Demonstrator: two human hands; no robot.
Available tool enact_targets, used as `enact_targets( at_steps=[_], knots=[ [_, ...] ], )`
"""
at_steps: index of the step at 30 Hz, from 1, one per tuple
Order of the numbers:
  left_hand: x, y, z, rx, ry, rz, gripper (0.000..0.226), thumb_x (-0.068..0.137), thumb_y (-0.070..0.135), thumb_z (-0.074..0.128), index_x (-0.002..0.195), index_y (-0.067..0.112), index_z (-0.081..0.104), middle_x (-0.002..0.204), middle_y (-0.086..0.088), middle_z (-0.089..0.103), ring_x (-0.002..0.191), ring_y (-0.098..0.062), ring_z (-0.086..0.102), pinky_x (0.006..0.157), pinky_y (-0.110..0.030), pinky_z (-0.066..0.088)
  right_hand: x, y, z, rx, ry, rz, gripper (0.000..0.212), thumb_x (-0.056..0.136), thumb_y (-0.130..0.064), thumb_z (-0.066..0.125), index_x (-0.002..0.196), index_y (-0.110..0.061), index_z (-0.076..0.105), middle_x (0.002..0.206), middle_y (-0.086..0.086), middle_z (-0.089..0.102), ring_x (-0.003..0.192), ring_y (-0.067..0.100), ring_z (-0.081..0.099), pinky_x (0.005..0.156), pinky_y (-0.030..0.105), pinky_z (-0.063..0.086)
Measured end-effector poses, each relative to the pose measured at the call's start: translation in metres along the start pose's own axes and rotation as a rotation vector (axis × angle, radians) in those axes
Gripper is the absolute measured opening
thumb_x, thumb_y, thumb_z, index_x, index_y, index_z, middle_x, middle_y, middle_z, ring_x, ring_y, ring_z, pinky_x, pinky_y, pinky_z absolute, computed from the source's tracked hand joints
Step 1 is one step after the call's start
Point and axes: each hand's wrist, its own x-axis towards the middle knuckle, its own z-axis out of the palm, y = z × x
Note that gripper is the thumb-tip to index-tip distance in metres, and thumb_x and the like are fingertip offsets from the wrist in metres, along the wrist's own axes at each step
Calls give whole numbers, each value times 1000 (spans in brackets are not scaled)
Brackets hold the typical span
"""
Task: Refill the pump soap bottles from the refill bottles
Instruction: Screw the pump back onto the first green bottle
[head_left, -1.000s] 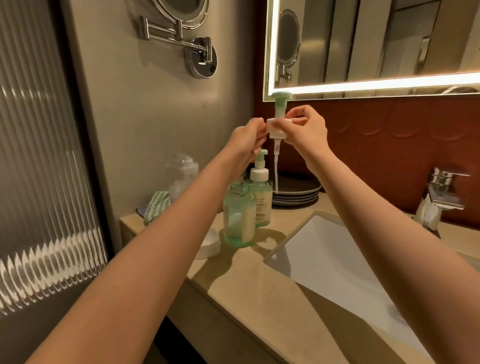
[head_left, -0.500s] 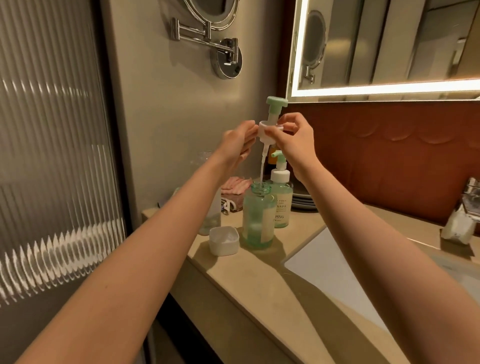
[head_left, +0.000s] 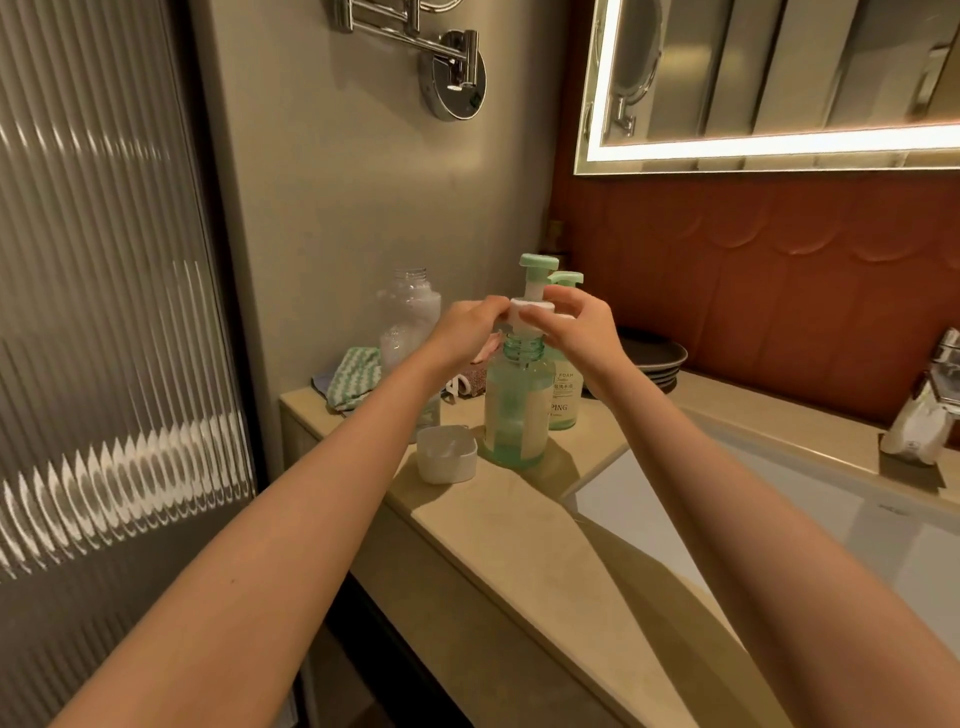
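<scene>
Both arms fwd | L hand (head_left: 466, 332), R hand (head_left: 577, 332) pinch pump collar (head_left: 531, 313) | over btl (head_left: 514, 410)

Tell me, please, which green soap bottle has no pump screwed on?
The nearer green bottle: its pump is held above the bare neck; the rear bottle's is seated.

1 head camera looks down, near the counter (head_left: 498, 504).

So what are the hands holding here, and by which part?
The pump, pinched at its white collar by the left hand and right hand, just above the green bottle.
</scene>
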Motion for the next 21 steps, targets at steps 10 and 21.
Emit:
enact_targets(
  at_steps=[10,21],
  knots=[
    [-2,-4,1,4,16,49,30,96,16,41,117,21,61,93,2,61,93,-14,55,82,-24,45,1,-2,-7,14,-88,33,57,78,-26,73,128,-6,54,118,5,62,104,16,60,77,23,51],
    [-4,-14,2,-32,50,76,43,89,3,50,130,15,54,123,-4,61,116,-19,54,94,-27,44,-4,-9,-6,61,-144,46,57,80,-24,69,130,-3,50,119,6,60,101,13,57,68,18,49]
  ],
)
